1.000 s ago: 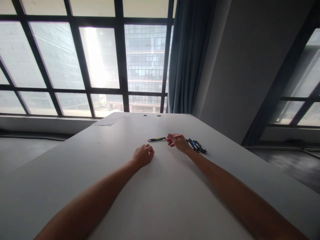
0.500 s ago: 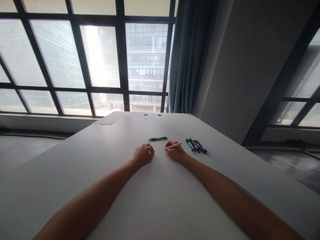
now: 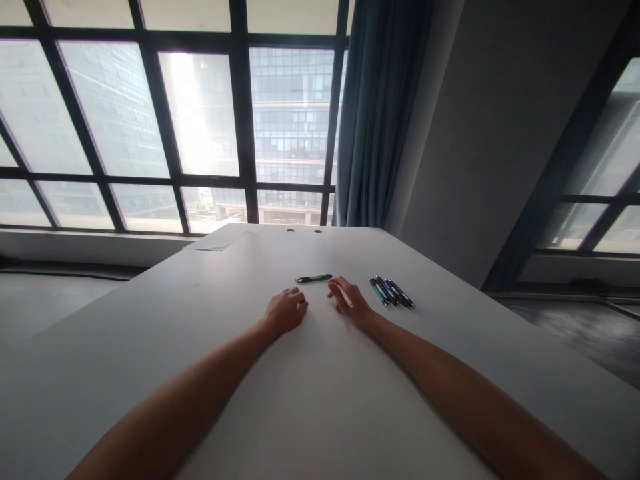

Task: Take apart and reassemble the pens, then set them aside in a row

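Observation:
My left hand [image 3: 286,311] rests on the white table [image 3: 300,387], fingers curled in, and no object shows in it. Across a small gap, my right hand [image 3: 349,299] holds a slim pink pen [image 3: 351,307] among its fingers. Most of that pen is hidden, with only bits of pink showing; the index finger reaches forward. Just beyond both hands lie dark pens with yellow and green parts [image 3: 314,278], their right end close to my right fingertips. To the right of that hand, several dark pens [image 3: 391,291] lie side by side, some with green or blue parts.
White paper sheets [image 3: 213,243] lie at the table's far left corner. Two dark round holes [image 3: 318,231] mark the far edge. Behind stand a large gridded window [image 3: 245,120], a blue-grey curtain [image 3: 383,120] and a grey wall [image 3: 480,133].
My right hand's fingers have straightened from a writing-like grip, and the pink pen has turned so that it is mostly hidden. My left hand stays in place.

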A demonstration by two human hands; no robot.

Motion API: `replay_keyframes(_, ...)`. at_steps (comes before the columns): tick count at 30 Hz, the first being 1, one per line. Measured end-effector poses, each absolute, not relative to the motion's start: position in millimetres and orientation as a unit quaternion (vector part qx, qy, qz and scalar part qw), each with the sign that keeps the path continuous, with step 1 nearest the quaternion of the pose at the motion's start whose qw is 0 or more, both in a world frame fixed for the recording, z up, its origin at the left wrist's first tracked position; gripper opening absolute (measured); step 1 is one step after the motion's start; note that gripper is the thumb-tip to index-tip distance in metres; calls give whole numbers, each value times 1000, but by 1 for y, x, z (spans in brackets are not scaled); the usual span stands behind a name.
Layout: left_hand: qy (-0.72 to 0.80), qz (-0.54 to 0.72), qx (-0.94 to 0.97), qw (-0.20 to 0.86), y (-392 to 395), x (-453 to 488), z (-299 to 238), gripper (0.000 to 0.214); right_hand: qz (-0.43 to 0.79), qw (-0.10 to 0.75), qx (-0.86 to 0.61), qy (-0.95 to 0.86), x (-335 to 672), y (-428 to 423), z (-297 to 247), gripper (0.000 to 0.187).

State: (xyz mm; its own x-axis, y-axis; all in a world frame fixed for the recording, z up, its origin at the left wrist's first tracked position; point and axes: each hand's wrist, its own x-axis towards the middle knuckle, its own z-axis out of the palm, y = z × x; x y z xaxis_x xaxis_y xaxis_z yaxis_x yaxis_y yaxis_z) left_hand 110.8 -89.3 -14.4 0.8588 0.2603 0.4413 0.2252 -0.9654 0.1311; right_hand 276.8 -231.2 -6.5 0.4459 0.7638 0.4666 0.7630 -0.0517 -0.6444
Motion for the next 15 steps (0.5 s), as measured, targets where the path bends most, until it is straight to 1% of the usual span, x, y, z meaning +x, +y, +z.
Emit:
replay_keyframes(1,123,236,963,40,-89,110,-14,25,-17,428,-729,-534,275,-231,-6,27)
replay_keyframes(3,89,252,963,46,-91,109,-12,28,-63,389,-757,-521,272,-231,-6,22)
replay_keyframes(5,7,271,962,35,-93,107,-8,40,-114,358,-784,-495,269,-230,-6,15)
replay_keyframes(7,-96,268,958,-7,-97,105,-4,45,-151,339,-790,-488,266,-229,-7,15)
replay_keyframes(9,-167,257,951,-49,-100,105,-1,41,-172,330,-781,-501,263,-228,-8,16)
replay_keyframes(11,-198,260,942,-79,-101,106,0,36,-191,323,-769,-517,259,-228,-10,17)
replay_keyframes(15,-235,280,925,-99,-101,107,0,35,-218,320,-747,-540,255,-228,-12,16)
